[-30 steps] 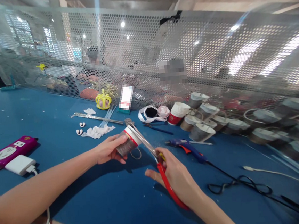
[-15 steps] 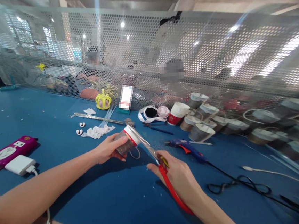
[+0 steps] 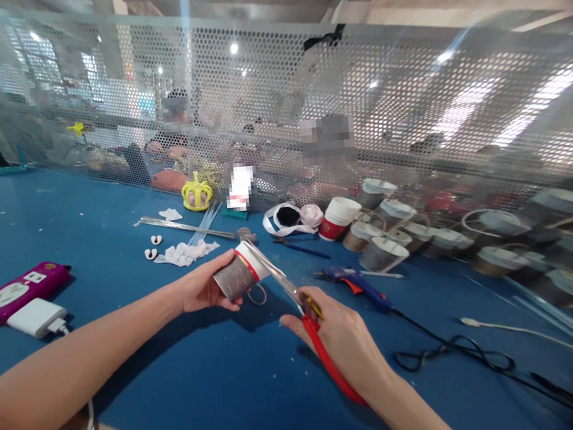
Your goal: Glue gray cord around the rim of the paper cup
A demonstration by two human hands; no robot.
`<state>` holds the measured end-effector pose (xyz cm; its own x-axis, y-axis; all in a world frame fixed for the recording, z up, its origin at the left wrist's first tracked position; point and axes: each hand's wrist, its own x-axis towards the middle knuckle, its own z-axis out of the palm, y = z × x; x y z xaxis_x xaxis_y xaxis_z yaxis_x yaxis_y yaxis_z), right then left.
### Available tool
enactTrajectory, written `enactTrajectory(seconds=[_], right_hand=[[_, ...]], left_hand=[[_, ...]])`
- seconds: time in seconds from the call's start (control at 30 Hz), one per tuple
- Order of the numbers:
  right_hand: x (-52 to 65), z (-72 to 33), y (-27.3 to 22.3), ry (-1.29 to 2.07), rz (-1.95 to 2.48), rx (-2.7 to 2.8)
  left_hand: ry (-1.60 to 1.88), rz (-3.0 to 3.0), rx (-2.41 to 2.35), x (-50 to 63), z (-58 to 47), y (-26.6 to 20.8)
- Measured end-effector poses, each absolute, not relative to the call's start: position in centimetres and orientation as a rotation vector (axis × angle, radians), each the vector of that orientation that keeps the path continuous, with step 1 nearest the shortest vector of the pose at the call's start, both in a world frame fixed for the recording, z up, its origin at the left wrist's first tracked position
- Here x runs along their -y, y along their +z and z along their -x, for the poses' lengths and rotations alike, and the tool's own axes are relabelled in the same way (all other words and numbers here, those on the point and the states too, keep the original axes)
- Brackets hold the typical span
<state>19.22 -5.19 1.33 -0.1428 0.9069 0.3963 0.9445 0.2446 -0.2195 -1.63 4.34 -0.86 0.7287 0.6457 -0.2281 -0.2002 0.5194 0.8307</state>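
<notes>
Left hand (image 3: 205, 287) grasping grey-sided paper cup (image 3: 235, 278), tilted, left of blue glue gun (image 3: 366, 287), right hand (image 3: 339, 327) clasping red-handled scissors (image 3: 325, 360) (blades at cup's white rim), stacked cups (image 3: 339, 217) beyond glue gun

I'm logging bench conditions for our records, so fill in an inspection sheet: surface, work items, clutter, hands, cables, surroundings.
Surface: blue table, dotted with small pale specks.
Work items: grey cup, tilted; scissors, blades at its white rim.
Clutter: purple case, white power bank, crumpled tissue, yellow crown, glue gun, red-and-white cups.
Hands: left hand holds the cup; right hand grips the scissors.
Cables: black cord runs from the glue gun, looped; white cable passes over the near edge.
Surroundings: perforated screen behind; people beyond, blurred.
</notes>
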Motion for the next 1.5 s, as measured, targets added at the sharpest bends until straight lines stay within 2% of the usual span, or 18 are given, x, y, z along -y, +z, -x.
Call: enactTrajectory(seconds=[0.27,0.57,0.8,1.03,1.5], right_hand=[[5.1,-18.9,1.2,0.033,1.741,2.067],[5.3,-18.9,1.2,-0.058,1.673,2.06],[5.4,-18.8,1.5,-0.086,1.664,2.05],[5.2,-19.0,1.4,-0.125,1.673,2.067],[5.2,-18.9,0.9,-0.014,1.679,2.032]], left_hand=[[0.696,-1.074,-0.592,-3.4,1.3,-0.8],[0.767,-1.133,-0.592,-3.5,1.3,-0.7],[0.765,-1.067,-0.608,-3.9,1.5,-0.8],[0.516,-0.868,-0.537,-4.4,1.8,-0.8],[0.707,-1.105,-0.592,-3.3,1.3,-0.7]])
